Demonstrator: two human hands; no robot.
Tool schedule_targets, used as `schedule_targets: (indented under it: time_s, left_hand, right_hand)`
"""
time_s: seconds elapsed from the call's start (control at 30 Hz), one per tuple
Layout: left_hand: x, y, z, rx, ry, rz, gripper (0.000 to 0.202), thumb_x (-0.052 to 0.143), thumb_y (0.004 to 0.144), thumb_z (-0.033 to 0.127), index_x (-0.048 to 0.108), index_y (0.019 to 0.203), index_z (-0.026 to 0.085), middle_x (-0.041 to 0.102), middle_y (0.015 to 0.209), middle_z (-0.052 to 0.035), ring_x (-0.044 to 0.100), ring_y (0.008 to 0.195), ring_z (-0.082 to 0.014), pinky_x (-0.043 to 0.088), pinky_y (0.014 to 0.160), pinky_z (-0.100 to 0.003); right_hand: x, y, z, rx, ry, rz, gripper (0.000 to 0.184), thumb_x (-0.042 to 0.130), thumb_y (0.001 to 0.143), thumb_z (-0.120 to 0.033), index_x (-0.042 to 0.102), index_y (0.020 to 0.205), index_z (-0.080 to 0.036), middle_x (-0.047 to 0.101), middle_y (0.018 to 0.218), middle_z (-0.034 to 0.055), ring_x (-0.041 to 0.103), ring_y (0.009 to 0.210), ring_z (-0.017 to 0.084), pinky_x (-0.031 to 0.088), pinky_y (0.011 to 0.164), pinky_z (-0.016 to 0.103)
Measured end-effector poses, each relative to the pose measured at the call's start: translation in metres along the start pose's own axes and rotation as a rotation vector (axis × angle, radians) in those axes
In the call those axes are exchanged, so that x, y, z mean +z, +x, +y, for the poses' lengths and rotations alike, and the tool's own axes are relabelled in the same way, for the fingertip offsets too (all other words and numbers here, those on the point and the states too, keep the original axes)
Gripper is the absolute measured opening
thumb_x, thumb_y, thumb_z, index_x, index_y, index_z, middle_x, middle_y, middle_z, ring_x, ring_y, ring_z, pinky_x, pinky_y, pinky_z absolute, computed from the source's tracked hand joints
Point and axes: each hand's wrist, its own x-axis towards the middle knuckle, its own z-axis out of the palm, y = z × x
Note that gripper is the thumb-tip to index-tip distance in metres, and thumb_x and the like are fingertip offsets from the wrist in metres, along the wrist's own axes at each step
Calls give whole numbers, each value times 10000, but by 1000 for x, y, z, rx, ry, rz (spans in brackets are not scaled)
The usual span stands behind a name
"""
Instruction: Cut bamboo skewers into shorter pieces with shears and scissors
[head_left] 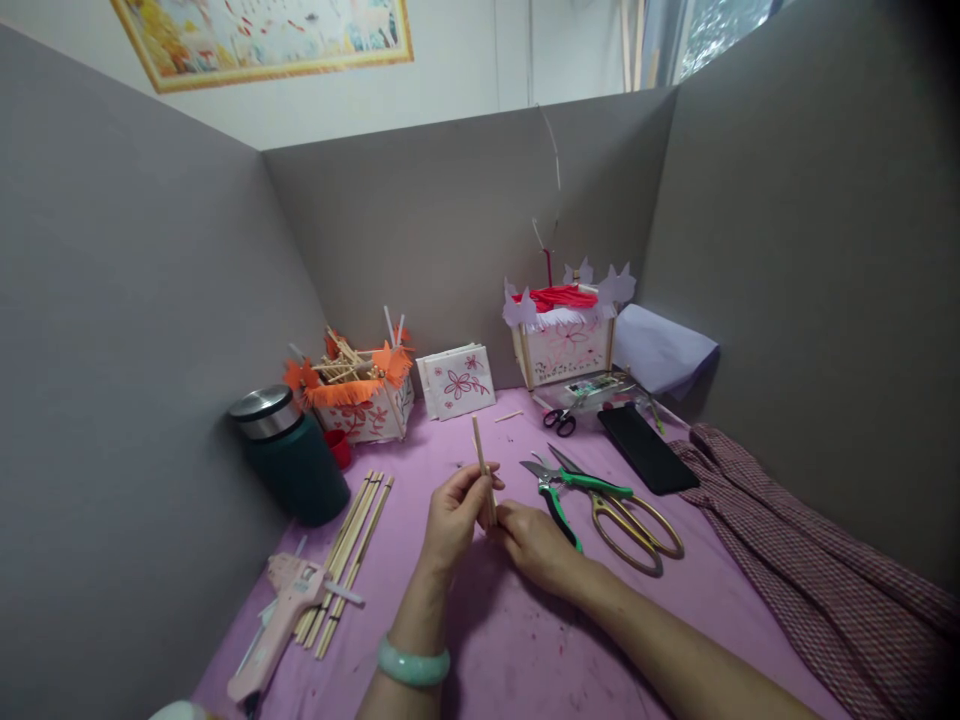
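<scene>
Upright between my hands stand thin wooden sticks, seemingly a short pair held together. My left hand, with a green bangle on its wrist, pinches them around the middle between thumb and fingers. At their lower end, the fingers of my right hand are closed on them; its fingertips are partly hidden. Just right of my hands lie green-handled pruning shears and large gold-handled scissors. Bundled wooden sticks with dark bands lie to the left, partly under a pink glue gun.
A dark green flask stands at left before an orange-fringed box of sticks. Flower-drawn panels lean at the back, beside a decorated box with red material. A black phone and checked cloth lie at right. Grey partitions enclose the table.
</scene>
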Motion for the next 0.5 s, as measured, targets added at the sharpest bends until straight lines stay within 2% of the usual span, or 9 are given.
schedule_targets:
  time_s: [0.17, 0.27, 0.37, 0.43, 0.5]
  left_hand:
    - [2, -2, 2, 7, -19, 1, 316, 648, 753, 406, 683, 932, 147, 665, 774, -38, 431, 445, -47, 352, 441, -205]
    - [2, -1, 1, -2, -10, 20, 315, 657, 740, 412, 689, 912, 150, 664, 763, -33, 424, 440, -45, 344, 435, -205]
    - [0, 2, 0, -14, -19, 51, 327, 664, 728, 422, 689, 900, 144, 659, 734, -28, 414, 428, -44, 330, 422, -204]
    - [-2, 3, -1, -14, -22, 66, 338, 662, 728, 427, 689, 906, 141, 658, 724, -26, 403, 421, -44, 323, 418, -205]
    - [-3, 3, -1, -1, 3, 80, 325, 653, 739, 416, 693, 915, 145, 670, 737, -29, 394, 423, -46, 319, 424, -207]
  right_hand:
    - [2, 0, -2, -16, 57, 26, 163, 431, 878, -200, 583, 820, -192, 623, 779, 18, 570, 708, 138, 354, 633, 225]
    - [5, -1, -5, 6, 19, 8, 167, 434, 865, -184, 590, 807, -189, 625, 770, 20, 570, 698, 141, 351, 630, 231]
    - [-7, 1, -7, 24, -67, -7, 157, 493, 842, -237, 616, 933, -202, 638, 821, 28, 580, 722, 154, 357, 646, 244]
    - [-24, 2, -3, 54, -164, 56, 326, 559, 815, -337, 574, 1113, -205, 641, 906, 51, 581, 797, 183, 369, 692, 266]
    - [-46, 2, 6, 141, -342, 173, 567, 623, 751, -481, 520, 1213, -169, 616, 1030, 116, 548, 955, 252, 366, 791, 325]
